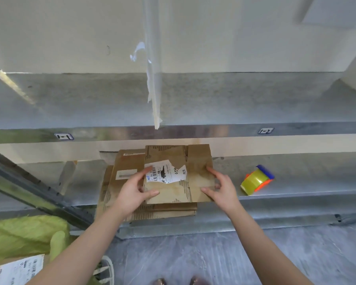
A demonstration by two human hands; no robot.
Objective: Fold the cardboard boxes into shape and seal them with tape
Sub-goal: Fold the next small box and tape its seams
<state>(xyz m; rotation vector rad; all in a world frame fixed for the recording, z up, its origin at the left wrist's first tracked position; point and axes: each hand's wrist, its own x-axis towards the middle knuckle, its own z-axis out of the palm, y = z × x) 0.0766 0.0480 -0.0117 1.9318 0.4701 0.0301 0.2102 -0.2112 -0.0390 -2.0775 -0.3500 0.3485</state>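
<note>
- While the left hand [135, 192] grips the left edge of the top flattened box [173, 194], thumb laid over its face and fingers curled at the edge, the right hand [222, 188] pinches the right edge, thumb on top and forefinger stretched along the side.
- That box is brown and folded flat, with a torn white label [165, 172] on its upper face, between the two hands.
- It lies over a stack of flattened boxes [152, 211]; whether it rests on the stack or is held just clear of it is hard to tell from this angle.
- The stack sits on a metal shelf [296, 182], near its front edge.
- A tape dispenser [257, 179], with a yellowish roll in a blue and orange frame, lies on the same shelf to the right of the right hand, apart from the boxes.
- Above, a pale strip peels down a shelf post [152, 79].
- At the lower left are a green bag [19, 233] and a labelled parcel [19, 270].
</note>
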